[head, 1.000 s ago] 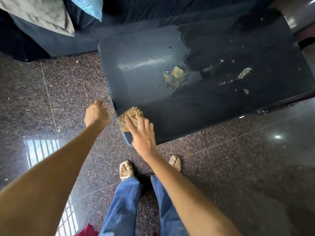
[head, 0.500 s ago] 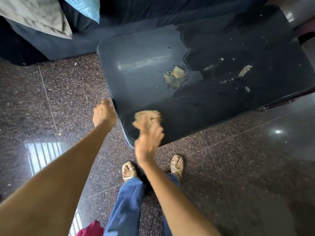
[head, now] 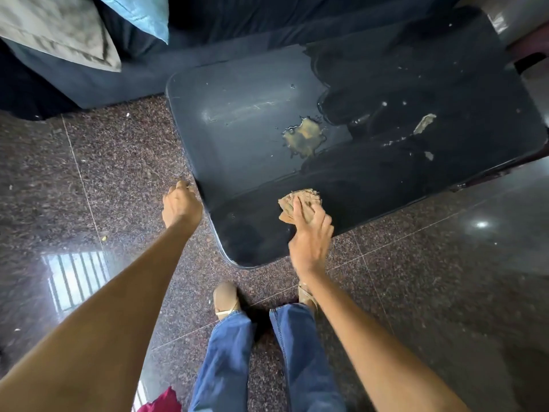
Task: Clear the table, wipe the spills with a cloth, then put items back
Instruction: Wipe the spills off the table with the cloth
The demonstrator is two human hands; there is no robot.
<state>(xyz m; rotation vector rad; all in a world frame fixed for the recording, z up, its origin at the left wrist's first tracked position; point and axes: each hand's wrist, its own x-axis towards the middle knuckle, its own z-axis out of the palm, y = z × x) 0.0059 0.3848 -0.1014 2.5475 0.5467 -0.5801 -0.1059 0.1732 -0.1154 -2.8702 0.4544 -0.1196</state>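
Observation:
A low dark glossy table (head: 237, 123) fills the upper middle of the head view. A yellowish-brown spill (head: 304, 137) lies near its centre, with smaller pale smears (head: 424, 124) further right. My right hand (head: 310, 236) presses a crumpled tan cloth (head: 300, 200) flat on the table's near edge, fingers spread over it. My left hand (head: 181, 205) grips the table's near-left edge with fingers curled; what lies under the fingers is hidden.
A dark sofa (head: 208, 34) with a grey cushion (head: 59, 28) and a blue cushion (head: 142, 13) stands behind the table. Speckled polished floor tiles (head: 104, 173) surround it. My sandalled feet (head: 225, 297) and blue jeans are below. A red fabric scrap (head: 162, 401) lies at the bottom edge.
My right hand has slid the cloth to the right along the table's near edge. My left hand has stayed by the table's left edge.

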